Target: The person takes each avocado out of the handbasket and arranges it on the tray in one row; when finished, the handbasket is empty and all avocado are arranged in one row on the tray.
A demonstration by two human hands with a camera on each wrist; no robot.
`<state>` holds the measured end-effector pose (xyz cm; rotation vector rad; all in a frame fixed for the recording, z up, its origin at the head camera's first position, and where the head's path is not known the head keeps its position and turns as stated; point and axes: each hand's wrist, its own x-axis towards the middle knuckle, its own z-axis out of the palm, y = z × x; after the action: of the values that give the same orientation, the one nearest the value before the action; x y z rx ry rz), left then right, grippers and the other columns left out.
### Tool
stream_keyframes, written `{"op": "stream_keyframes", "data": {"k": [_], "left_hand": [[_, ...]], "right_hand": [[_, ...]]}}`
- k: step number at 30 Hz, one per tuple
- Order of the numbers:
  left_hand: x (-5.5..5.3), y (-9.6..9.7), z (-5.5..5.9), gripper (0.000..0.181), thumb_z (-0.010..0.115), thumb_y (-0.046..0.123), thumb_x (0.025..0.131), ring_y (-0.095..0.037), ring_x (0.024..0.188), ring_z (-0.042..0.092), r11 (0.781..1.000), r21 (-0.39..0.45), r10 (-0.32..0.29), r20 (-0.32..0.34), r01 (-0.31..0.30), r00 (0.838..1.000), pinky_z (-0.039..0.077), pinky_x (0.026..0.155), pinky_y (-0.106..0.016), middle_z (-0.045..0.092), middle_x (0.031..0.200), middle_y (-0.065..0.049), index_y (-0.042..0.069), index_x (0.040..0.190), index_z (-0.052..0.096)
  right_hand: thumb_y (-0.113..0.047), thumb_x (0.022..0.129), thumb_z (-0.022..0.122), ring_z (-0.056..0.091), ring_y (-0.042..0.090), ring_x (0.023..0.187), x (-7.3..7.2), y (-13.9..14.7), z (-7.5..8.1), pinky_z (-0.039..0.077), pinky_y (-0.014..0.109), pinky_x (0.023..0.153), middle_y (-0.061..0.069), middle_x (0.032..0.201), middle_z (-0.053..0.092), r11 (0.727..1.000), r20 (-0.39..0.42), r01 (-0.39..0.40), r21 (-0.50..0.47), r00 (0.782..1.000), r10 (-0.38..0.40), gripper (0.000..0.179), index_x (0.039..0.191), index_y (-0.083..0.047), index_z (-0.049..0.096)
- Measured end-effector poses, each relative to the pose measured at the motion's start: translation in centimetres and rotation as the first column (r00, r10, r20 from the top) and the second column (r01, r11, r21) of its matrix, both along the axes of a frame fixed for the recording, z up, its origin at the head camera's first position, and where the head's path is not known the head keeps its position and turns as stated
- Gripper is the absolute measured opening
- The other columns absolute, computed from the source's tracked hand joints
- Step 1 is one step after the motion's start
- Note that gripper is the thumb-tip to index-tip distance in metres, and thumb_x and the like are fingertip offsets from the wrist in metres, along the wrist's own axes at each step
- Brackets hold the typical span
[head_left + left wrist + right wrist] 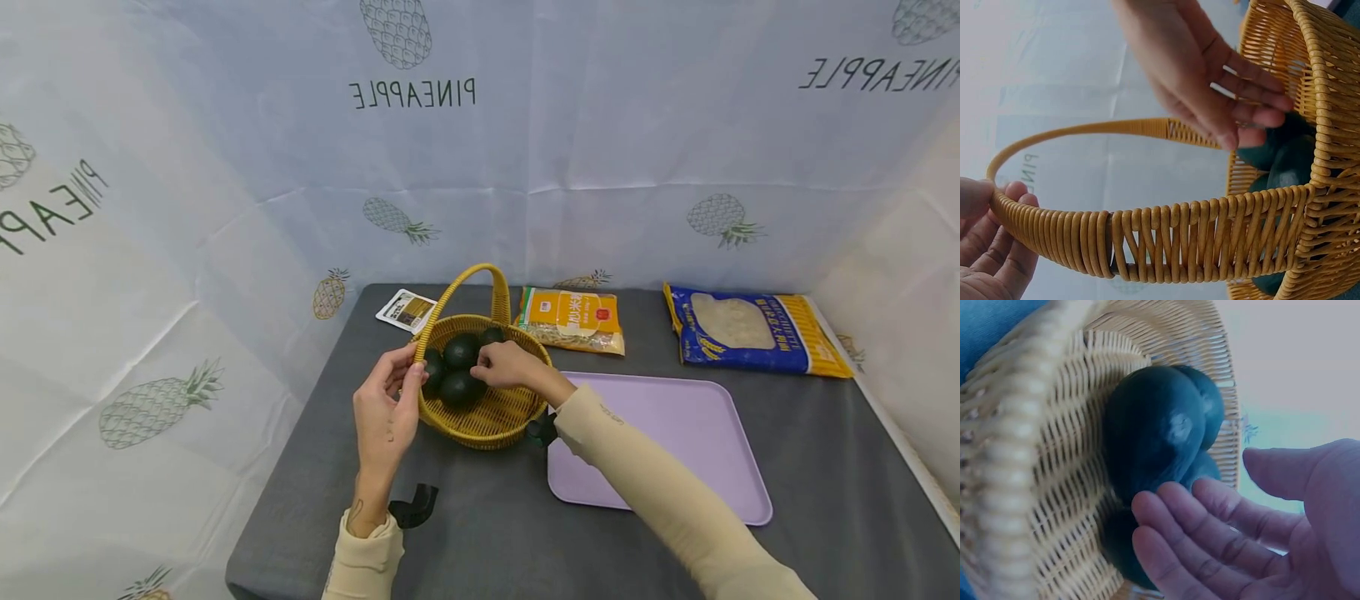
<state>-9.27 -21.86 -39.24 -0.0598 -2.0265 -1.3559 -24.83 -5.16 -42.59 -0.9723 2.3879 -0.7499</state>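
A yellow woven basket (495, 425) with an arched handle (1141, 237) stands on the table, with several dark green avocados (461, 351) in its left part. My left hand (386, 408) grips the handle on its left side, thumb and fingers around it in the left wrist view. Over the basket hangs my right hand (510, 365), its fingertips right at the avocados. The right wrist view shows its fingers (1216, 544) loosely bent, thumb apart and no avocado between them. One large avocado (1154, 425) lies in front of the others there.
A lilac tray (667, 417) lies right of the basket, under the right forearm. Behind are an orange food packet (570, 319), a blue-and-yellow bag (750, 332) and a small white packet (407, 311). Pineapple-print cloth (600, 150) hangs around the grey table (315, 500).
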Motion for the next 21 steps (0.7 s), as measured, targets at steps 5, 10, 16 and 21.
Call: {"op": "stream_keyframes", "data": {"k": [5, 10, 16, 21], "left_hand": [[0.0, 0.0, 0.0, 0.024, 0.065, 0.003, 0.098, -0.030, 0.083, 0.071, 1.000, 0.001, -0.009, -0.020, 0.009, 1.000, 0.057, 0.078, -0.015, 0.073, 0.101, -0.018, 0.000, 0.121, 0.070], [0.0, -0.1, 0.0, 0.024, 0.065, 0.003, 0.098, -0.030, 0.083, 0.071, 1.000, 0.003, -0.012, -0.019, 0.012, 1.000, 0.057, 0.077, -0.014, 0.073, 0.101, -0.018, -0.001, 0.121, 0.069], [0.0, -0.2, 0.0, 0.024, 0.066, 0.002, 0.097, -0.029, 0.083, 0.071, 1.000, 0.001, -0.009, -0.005, 0.009, 1.000, 0.058, 0.077, -0.016, 0.073, 0.101, -0.017, 0.000, 0.121, 0.069], [0.0, -0.2, 0.0, 0.024, 0.066, 0.003, 0.097, -0.028, 0.083, 0.071, 1.000, -0.002, -0.011, -0.004, 0.011, 1.000, 0.058, 0.077, -0.018, 0.073, 0.101, -0.017, 0.001, 0.121, 0.069]], "right_hand": [[-0.026, 0.105, 0.055, 0.037, 0.011, 0.052, -0.5, 0.9, -0.5, 0.035, 0.024, 0.054, -0.002, 0.063, 0.045, 0.996, -0.015, 0.085, 0.037, 0.996, -0.084, 0.030, 0.081, -0.009, 0.059], [-0.026, 0.105, 0.055, 0.039, 0.013, 0.053, -1.2, 1.3, -0.7, 0.036, 0.027, 0.055, 0.000, 0.065, 0.047, 0.976, -0.040, 0.216, 0.037, 0.976, -0.215, 0.025, 0.087, -0.010, 0.057], [-0.025, 0.105, 0.055, 0.038, 0.013, 0.052, -1.7, 1.2, -0.9, 0.035, 0.027, 0.054, 0.001, 0.064, 0.044, 0.963, -0.029, 0.267, 0.036, 0.964, -0.266, 0.024, 0.092, -0.006, 0.055], [-0.026, 0.105, 0.055, 0.040, 0.016, 0.057, -2.0, 0.9, -0.9, 0.036, 0.029, 0.056, 0.005, 0.074, 0.049, 0.950, -0.024, 0.305, 0.060, 0.952, -0.304, 0.026, 0.113, -0.002, 0.053]]}}
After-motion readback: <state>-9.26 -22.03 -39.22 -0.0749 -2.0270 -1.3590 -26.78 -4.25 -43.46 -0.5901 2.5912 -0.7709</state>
